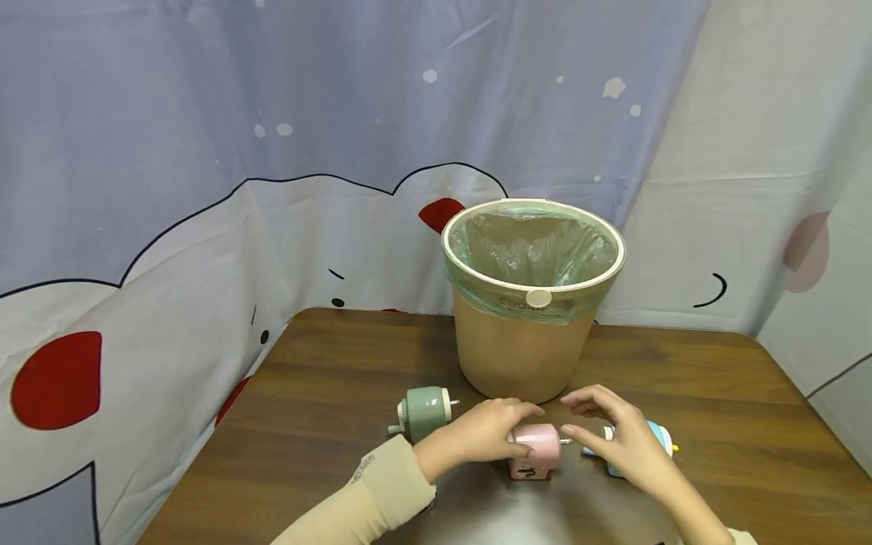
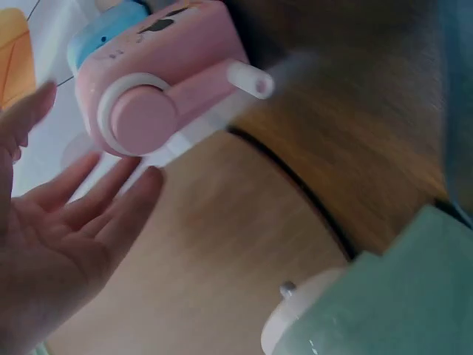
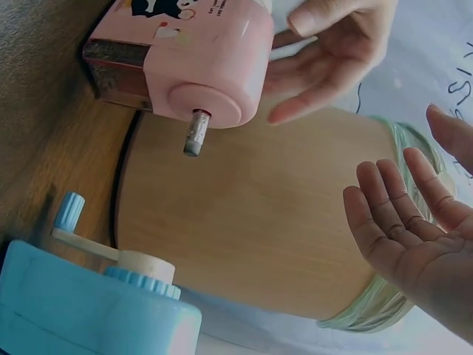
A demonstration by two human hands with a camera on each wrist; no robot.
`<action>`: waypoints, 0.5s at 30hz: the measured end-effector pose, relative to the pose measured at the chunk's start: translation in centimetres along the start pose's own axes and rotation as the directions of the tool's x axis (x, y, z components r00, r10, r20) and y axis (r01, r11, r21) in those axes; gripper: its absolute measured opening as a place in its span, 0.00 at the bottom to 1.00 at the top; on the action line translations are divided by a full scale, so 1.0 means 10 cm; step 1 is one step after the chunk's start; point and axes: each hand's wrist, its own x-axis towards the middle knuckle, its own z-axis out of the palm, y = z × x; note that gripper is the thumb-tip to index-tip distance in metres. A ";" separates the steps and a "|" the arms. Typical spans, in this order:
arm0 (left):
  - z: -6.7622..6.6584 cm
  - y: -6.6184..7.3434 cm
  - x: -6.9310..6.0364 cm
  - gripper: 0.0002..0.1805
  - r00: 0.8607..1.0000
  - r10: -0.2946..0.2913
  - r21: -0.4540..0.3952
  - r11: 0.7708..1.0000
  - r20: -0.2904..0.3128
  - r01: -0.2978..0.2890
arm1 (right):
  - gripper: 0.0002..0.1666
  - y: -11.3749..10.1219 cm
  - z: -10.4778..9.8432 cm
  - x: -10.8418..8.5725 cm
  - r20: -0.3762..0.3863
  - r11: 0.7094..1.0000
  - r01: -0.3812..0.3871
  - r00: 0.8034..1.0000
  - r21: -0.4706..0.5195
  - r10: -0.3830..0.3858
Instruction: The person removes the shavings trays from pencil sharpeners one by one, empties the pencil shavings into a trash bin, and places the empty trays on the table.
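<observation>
A pink crank pencil sharpener (image 1: 534, 452) stands on the table, with a short silvery pencil-like stub (image 3: 196, 133) poking from its front. Its crank handle (image 2: 250, 79) shows on the opposite side in the left wrist view. My left hand (image 1: 487, 431) is beside the pink sharpener, thumb and fingers spread around its top; the left wrist view shows the fingers straight and apart. On the other side, my right hand (image 1: 623, 435) hovers with spread fingers, palm bare in the right wrist view (image 3: 421, 222). Partly behind it is a blue crank sharpener (image 3: 96, 303).
A green crank sharpener (image 1: 425, 412) stands to the left, partly hidden by my left forearm. Behind the hands stands a tan waste bin (image 1: 521, 352) lined with a greenish plastic bag (image 1: 524, 250). A patterned curtain (image 1: 341, 227) hangs beyond the wooden table (image 1: 327, 378).
</observation>
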 end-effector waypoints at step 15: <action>0.24 0.08 0.17 0.48 0.990 -0.106 0.055 0.993 0.091 0.101 | 0.18 0.03 0.00 -0.03 0.005 1.000 -0.015 1.000 0.009 0.014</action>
